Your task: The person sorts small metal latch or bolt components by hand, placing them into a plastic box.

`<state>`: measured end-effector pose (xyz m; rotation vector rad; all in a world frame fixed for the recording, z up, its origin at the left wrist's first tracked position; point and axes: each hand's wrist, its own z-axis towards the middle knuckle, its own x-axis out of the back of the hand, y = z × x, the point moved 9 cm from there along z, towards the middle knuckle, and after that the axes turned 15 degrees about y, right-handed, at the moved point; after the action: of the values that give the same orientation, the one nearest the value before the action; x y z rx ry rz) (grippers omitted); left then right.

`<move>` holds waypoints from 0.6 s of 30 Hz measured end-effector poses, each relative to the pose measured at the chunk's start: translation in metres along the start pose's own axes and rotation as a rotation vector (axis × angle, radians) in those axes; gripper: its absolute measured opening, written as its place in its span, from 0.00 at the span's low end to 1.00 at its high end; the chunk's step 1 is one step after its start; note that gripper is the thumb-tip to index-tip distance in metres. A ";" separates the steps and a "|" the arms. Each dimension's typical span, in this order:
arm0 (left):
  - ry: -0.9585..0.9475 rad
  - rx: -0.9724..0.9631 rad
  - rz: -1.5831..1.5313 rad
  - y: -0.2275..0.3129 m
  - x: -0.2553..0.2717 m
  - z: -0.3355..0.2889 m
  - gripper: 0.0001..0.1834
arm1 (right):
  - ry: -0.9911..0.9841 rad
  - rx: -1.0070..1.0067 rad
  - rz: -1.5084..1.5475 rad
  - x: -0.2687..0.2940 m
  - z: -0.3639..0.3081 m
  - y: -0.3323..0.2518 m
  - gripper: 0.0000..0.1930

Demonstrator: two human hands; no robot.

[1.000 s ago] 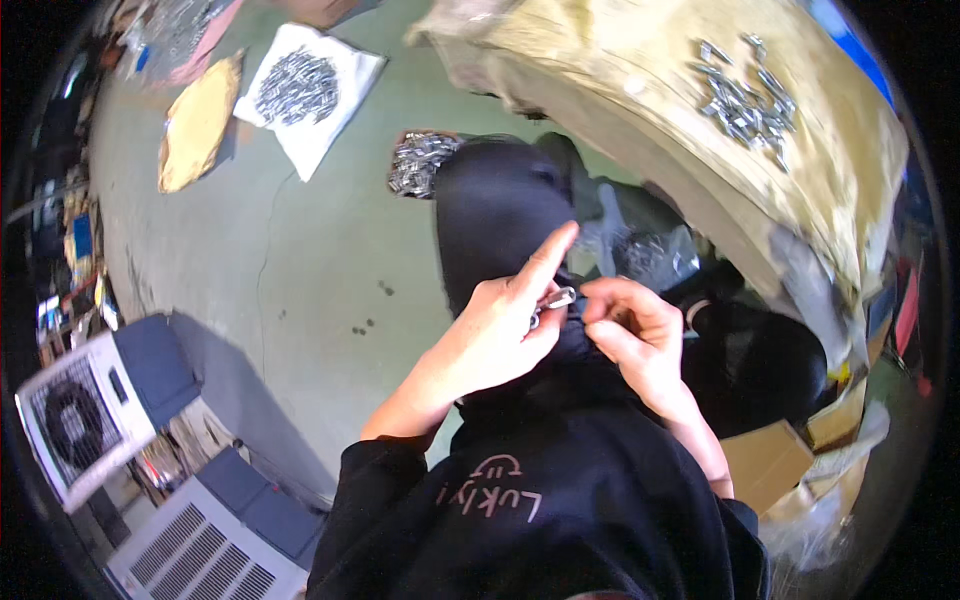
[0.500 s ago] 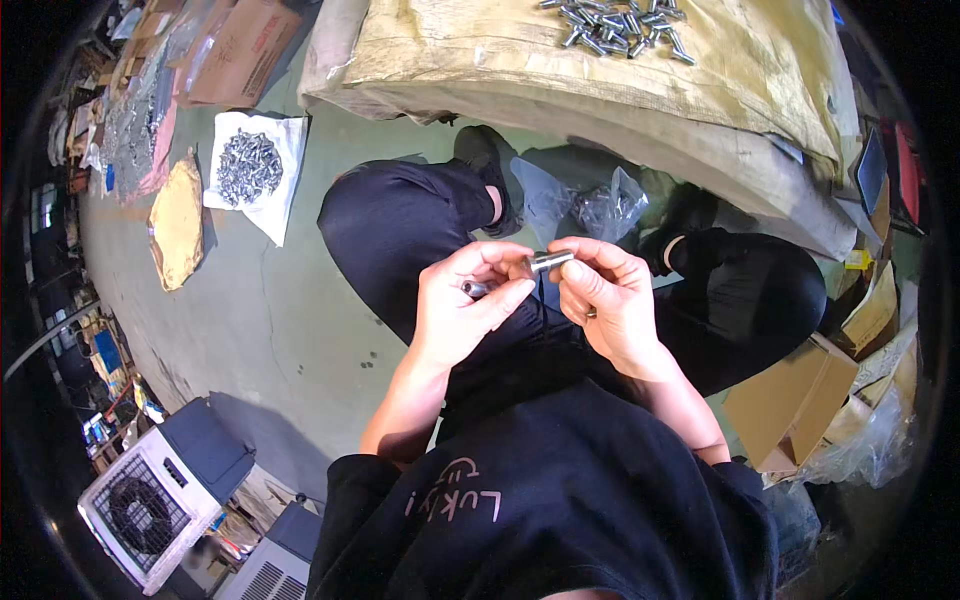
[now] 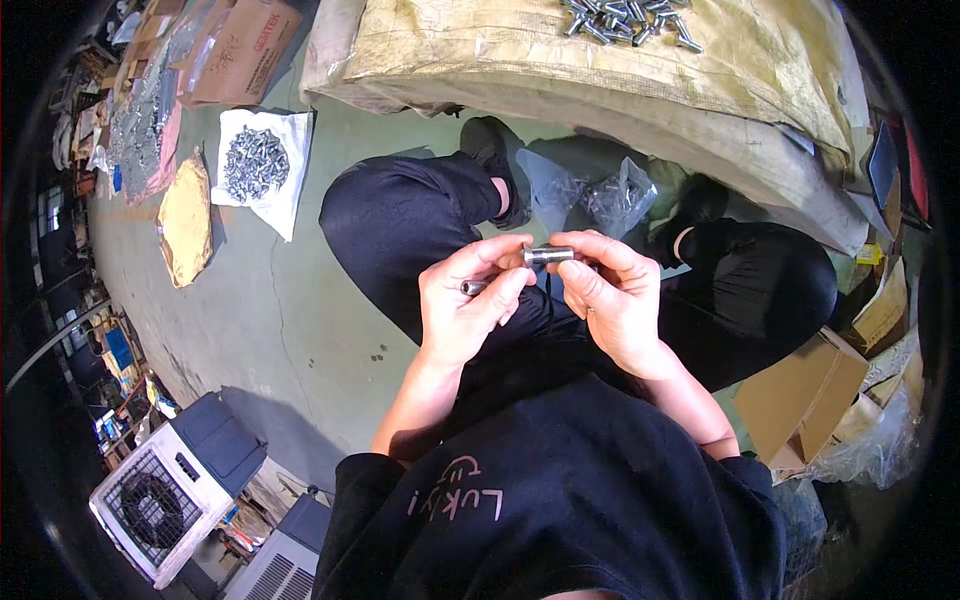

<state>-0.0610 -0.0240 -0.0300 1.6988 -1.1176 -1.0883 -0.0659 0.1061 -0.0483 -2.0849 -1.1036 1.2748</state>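
Note:
A shiny metal pin (image 3: 548, 256) with a wider head at one end is held level between my two hands, above my lap. The fingertips of my left hand (image 3: 455, 310) close around its head end. My right hand (image 3: 622, 305) pinches the plain end between thumb and forefinger; its other fingers are curled in, and whether they hold anything is hidden. Tucked in my left palm is a second metal piece (image 3: 471, 288), hollow at its visible end.
Several similar metal pins (image 3: 630, 20) lie on a cloth-covered surface (image 3: 450, 60) ahead. More small metal parts sit on a white sheet (image 3: 278, 215) at left, beside a tan flat package (image 3: 185, 230). Clear plastic bags (image 3: 625, 200) rest between my feet. An open carton (image 3: 800, 400) stands at right, a fan unit (image 3: 150, 505) at lower left.
The pin has turned from a slight tilt to nearly level, and more of its shaft and head shows. Both hands keep hold; the whole view has shifted slightly.

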 end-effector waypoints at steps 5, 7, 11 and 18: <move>0.009 0.043 -0.075 -0.001 -0.001 0.000 0.16 | -0.014 0.229 -0.235 -0.005 -0.004 -0.017 0.11; -0.003 0.093 -0.143 -0.004 -0.001 0.000 0.15 | -0.037 0.325 -0.307 -0.008 -0.006 -0.024 0.11; -0.051 0.128 -0.230 -0.007 -0.003 0.000 0.15 | -0.070 0.499 -0.395 -0.015 -0.011 -0.033 0.11; -0.054 0.095 -0.237 -0.003 -0.006 0.000 0.16 | -0.085 0.457 -0.379 -0.014 -0.011 -0.031 0.11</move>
<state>-0.0615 -0.0174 -0.0317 1.9246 -1.0338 -1.2498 -0.0714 0.1126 -0.0139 -1.4234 -1.0578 1.2856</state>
